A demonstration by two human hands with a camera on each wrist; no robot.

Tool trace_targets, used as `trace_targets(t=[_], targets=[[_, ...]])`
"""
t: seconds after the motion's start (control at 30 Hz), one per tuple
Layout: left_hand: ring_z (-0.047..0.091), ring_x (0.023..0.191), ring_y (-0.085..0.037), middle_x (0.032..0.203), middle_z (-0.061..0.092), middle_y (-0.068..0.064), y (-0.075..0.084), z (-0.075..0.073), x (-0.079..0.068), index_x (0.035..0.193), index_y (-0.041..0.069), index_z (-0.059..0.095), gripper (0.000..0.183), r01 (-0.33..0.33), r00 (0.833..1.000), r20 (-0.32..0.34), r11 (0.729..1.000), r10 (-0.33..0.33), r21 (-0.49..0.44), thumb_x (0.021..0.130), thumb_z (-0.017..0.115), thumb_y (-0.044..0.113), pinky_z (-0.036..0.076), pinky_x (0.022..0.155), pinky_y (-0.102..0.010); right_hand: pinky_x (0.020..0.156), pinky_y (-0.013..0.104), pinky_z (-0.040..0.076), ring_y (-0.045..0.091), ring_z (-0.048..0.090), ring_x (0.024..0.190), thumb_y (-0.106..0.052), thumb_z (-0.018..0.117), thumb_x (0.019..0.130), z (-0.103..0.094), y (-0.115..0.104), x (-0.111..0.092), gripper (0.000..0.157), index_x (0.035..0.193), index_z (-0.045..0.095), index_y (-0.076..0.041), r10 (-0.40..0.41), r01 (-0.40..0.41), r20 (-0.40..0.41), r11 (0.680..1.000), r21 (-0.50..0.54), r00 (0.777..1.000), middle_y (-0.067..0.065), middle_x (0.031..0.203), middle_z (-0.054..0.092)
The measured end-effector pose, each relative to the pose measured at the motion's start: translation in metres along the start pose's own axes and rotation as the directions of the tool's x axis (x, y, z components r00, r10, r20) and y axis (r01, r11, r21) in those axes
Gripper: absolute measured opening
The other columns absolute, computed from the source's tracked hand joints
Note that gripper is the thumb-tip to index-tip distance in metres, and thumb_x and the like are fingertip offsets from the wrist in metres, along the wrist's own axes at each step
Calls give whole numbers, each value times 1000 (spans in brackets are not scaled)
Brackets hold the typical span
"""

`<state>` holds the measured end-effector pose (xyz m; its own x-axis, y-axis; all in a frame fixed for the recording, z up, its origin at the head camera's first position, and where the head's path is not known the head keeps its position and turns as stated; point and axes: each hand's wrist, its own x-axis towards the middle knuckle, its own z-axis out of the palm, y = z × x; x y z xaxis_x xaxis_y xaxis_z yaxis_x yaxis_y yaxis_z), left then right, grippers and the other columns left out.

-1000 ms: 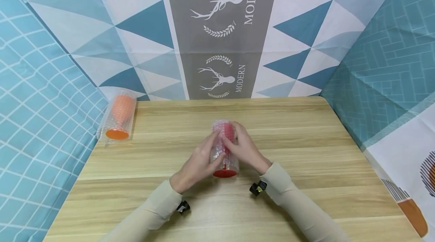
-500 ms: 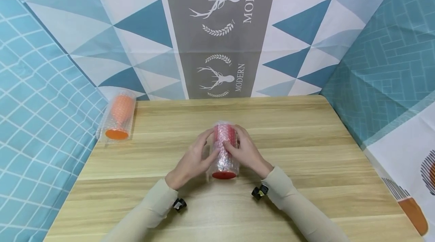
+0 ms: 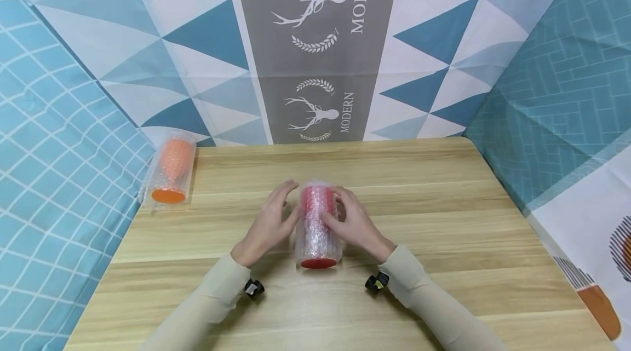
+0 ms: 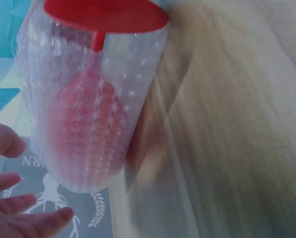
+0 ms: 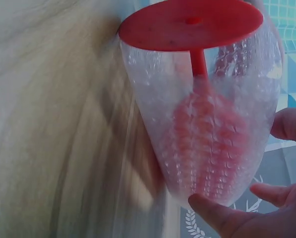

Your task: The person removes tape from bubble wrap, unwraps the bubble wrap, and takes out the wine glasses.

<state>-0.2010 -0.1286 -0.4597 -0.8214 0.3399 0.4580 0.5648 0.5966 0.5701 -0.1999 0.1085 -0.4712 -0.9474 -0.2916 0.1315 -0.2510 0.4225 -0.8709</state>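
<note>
A red goblet in bubble wrap lies on its side at mid-table, its round foot toward me. Through the wrap, the wrist views show its thin stem and textured bowl. My right hand grips the wrapped goblet from the right, thumb on top and forefinger by the bowl end. My left hand is at the other side with fingers spread and relaxed, thumb right by the wrap. In the left wrist view those fingers hold nothing.
An orange goblet, likewise in bubble wrap, lies at the table's back left corner. Patterned cloth rises behind the wooden table, and a blue checked cloth hangs along the left side.
My left hand has come off the wrap and moved left, its fingers opening. The wrapped goblet has shifted slightly left and toward me. My right hand has stayed at it.
</note>
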Motion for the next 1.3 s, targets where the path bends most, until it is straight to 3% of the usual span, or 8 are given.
trace_targets(t=[0.2, 0.43, 0.63, 0.8, 1.0, 1.3], targets=[[49, 142, -40, 155, 46, -23, 0, 2, 2, 141, -1, 56, 51, 49, 998, 45, 997, -51, 58, 97, 69, 22, 43, 115, -52, 105, 48, 54, 42, 52, 138, -25, 74, 94, 3, -1, -1, 70, 155, 40, -15, -27, 26, 40, 999, 42, 999, 16, 160, 37], [59, 131, -40, 155, 47, -23, 3, 5, 4, 140, 3, 59, 49, 58, 995, 83, 996, -63, 62, 98, 70, 25, 54, 103, -48, 108, 47, 51, 41, 49, 141, -23, 71, 97, 4, -2, -3, 67, 156, 40, -17, -46, 41, 76, 998, 57, 996, 13, 161, 37], [54, 137, -39, 152, 51, -23, 7, 5, 9, 135, 5, 64, 44, 39, 993, 103, 994, -49, 99, 97, 70, 25, 52, 107, -48, 108, 50, 51, 41, 48, 142, -28, 71, 97, 2, 1, -2, 67, 156, 39, -19, -52, 47, 96, 998, 51, 994, 13, 161, 36], [58, 132, -39, 150, 52, -24, 11, 4, 15, 134, 5, 64, 43, 49, 988, 141, 991, -66, 122, 97, 70, 27, 53, 106, -49, 105, 52, 53, 43, 50, 140, -33, 69, 98, -3, 2, 1, 63, 154, 42, -20, -38, 36, 99, 999, 18, 994, 12, 160, 37], [63, 125, -40, 146, 55, -26, 13, 8, 19, 131, 4, 66, 40, 28, 988, 147, 991, -47, 128, 96, 72, 23, 55, 104, -49, 108, 54, 50, 44, 46, 142, -34, 68, 99, -13, -4, 8, 63, 152, 44, -11, -33, 33, 69, 999, -11, 997, 14, 160, 39], [64, 124, -42, 145, 55, -28, 20, 14, 23, 133, 3, 65, 44, 6, 988, 150, 990, -28, 143, 95, 74, 23, 55, 102, -50, 102, 53, 55, 41, 48, 141, -25, 69, 99, -27, -18, 27, 57, 148, 49, -3, -156, 161, 51, 983, -91, 986, 21, 155, 46]])
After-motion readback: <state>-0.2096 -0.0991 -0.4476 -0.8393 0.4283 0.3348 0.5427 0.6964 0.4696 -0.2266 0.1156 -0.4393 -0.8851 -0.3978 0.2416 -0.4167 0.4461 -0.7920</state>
